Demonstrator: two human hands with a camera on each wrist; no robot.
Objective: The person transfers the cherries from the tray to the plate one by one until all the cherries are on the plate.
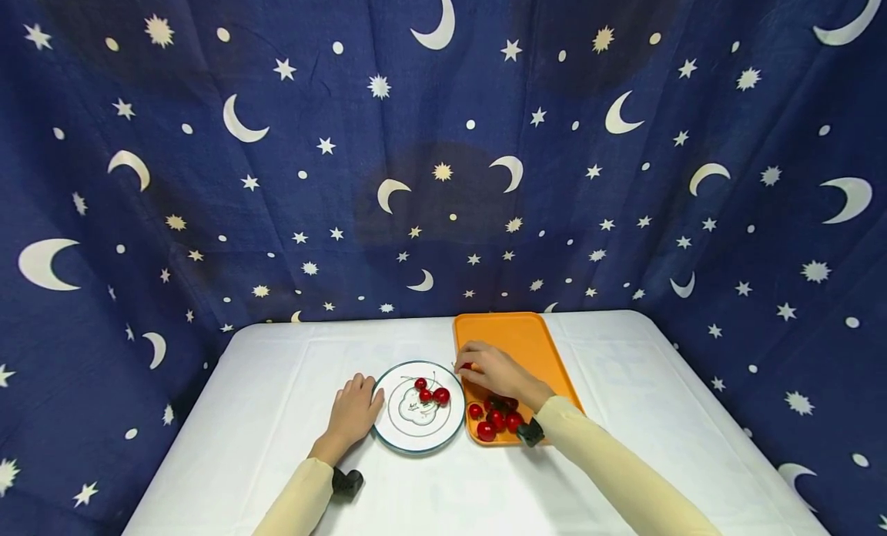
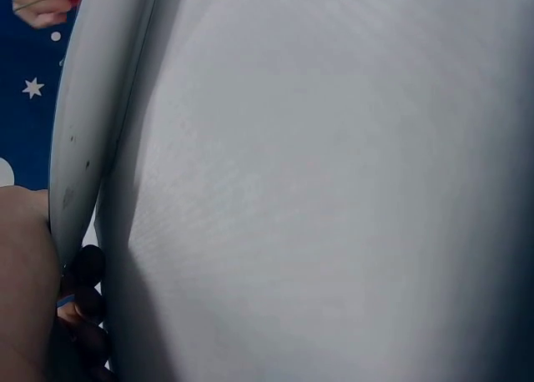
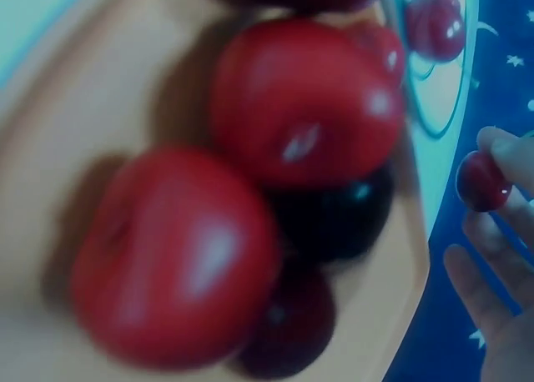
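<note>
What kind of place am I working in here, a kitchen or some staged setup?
Most likely a staged recording booth, not a kitchen: a star-and-moon curtain hangs on all sides, and a white-covered table carries only a plate and an orange tray of cherries.

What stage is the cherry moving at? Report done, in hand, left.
Done: three cherries lie on the white plate. In hand: the right hand pinches one cherry above the orange tray while the left hand rests at the plate's rim. Left: a cluster of cherries on the tray's near end.
</note>
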